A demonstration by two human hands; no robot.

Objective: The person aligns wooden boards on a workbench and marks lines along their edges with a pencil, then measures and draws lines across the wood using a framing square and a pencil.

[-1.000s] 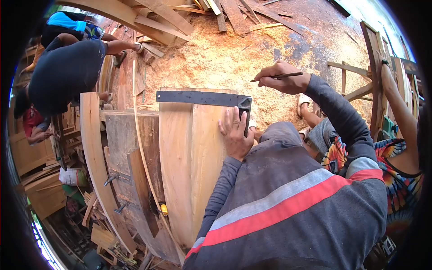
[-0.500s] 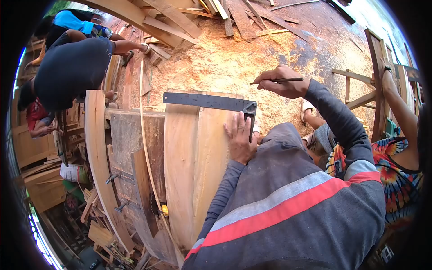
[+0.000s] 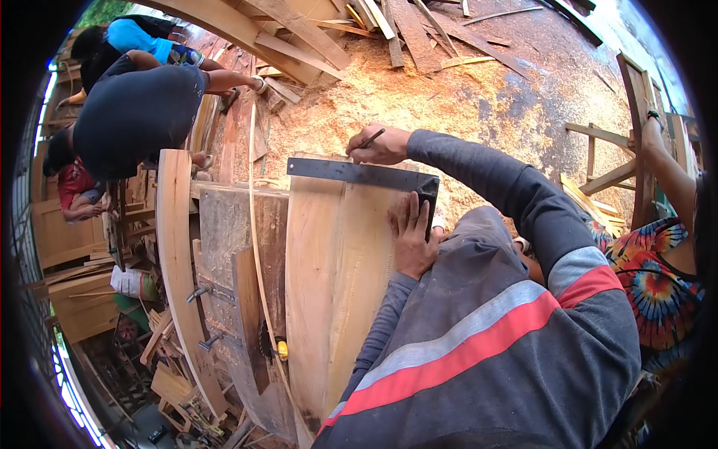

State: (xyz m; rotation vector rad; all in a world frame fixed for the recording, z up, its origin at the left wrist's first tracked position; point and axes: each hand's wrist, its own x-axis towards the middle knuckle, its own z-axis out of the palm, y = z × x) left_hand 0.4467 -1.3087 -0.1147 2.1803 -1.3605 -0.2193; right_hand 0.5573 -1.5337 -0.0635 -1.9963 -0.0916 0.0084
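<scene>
Pencil (image 3: pixel 373 138) gripped, the right hand (image 3: pixel 383 145) sits just past a dark square (image 3: pixel 365 173) lying crosswise over the far end of pale timber (image 3: pixel 315 254); the left hand (image 3: pixel 413 248), fingers (image 3: pixel 404 215) outstretched, touches the square's shorter side.

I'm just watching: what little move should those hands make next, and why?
Probably slide the pencil along the far edge of the metal square: the square lies across the board, the left hand rests at its short arm, and the right hand holds the pencil beside that far edge.
</scene>
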